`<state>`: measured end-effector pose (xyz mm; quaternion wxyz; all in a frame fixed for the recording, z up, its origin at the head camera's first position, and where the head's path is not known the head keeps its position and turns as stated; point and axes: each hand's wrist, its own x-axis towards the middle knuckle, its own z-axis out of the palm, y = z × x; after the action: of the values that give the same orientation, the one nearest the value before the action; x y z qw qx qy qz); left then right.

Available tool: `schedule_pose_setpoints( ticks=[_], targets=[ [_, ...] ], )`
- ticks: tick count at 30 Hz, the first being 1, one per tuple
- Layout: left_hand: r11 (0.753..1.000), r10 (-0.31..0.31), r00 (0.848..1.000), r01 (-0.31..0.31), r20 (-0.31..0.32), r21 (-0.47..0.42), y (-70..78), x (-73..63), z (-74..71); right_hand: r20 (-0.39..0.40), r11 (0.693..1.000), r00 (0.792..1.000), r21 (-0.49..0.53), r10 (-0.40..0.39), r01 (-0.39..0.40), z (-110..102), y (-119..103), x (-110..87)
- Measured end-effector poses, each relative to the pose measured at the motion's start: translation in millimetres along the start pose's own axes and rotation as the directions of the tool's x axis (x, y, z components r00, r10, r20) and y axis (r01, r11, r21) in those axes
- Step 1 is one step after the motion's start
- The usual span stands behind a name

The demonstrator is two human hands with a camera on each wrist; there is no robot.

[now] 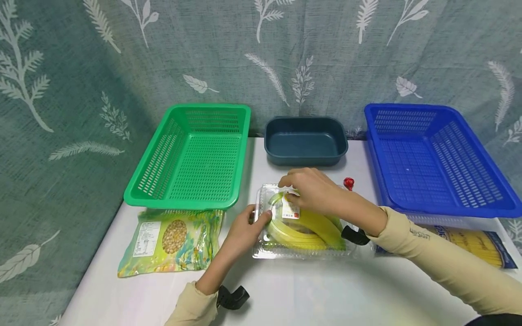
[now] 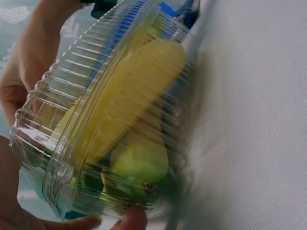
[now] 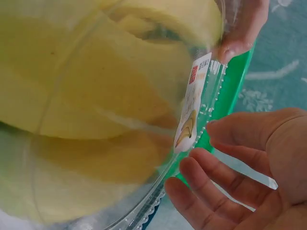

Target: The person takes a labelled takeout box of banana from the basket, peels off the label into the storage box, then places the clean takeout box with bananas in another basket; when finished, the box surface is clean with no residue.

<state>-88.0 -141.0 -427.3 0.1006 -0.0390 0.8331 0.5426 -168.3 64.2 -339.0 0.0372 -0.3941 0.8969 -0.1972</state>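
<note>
A clear plastic clamshell box [image 1: 310, 253] of yellow-green bananas [image 1: 322, 226] lies on the white table. My left hand [image 1: 240, 233] grips its left side, with the thumb on the lid and the fingers at the side wall. Over the lid's back left part is my right hand [image 1: 311, 190], fingertips right at the white label [image 1: 291, 210]. In the right wrist view, the fingers [image 3: 206, 187] of that hand are spread and loosely bent beside the lid's edge. The left wrist view shows the box from the side, a banana's dark tip [image 2: 151, 188] low inside.
Behind stand a green basket [image 1: 181, 203], a dark teal tub [image 1: 306, 160] and a blue basket [image 1: 456, 210]. A green bag [image 1: 147, 262] with a round window lies at left, a spaghetti pack [image 1: 473, 244] at right. A small red-wrapped item [image 1: 348, 182] lies behind the box.
</note>
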Motion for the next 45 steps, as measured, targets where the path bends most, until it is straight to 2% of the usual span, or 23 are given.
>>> schedule_pose_setpoints(
  ticks=[8, 20, 26, 45],
  targets=[
    [1.0, -0.004, 1.0, 0.004, -0.011, 0.002, -0.9, -0.9, -1.1, -0.019, 0.999, 0.999, -0.004, -0.036, 0.036, 3, 0, 3.1],
    [0.999, 0.002, 1.0, -0.002, -0.001, -0.046, -0.7, -1.6, -0.9, -0.007, 1.0, 1.0, 0.007, -0.02, 0.021, 6, 0, 6.4],
    [0.999, -0.003, 1.0, 0.003, 0.001, -0.04, -0.1, -1.4, -0.5, 0.004, 1.0, 1.0, -0.016, -0.009, 0.009, 4, 0, 6.4],
    [0.998, -0.003, 1.0, 0.003, 0.0, -0.057, -0.8, -2.0, -0.9, -0.045, 0.998, 0.997, -0.009, -0.058, 0.058, -17, -14, -15.7]
  ],
)
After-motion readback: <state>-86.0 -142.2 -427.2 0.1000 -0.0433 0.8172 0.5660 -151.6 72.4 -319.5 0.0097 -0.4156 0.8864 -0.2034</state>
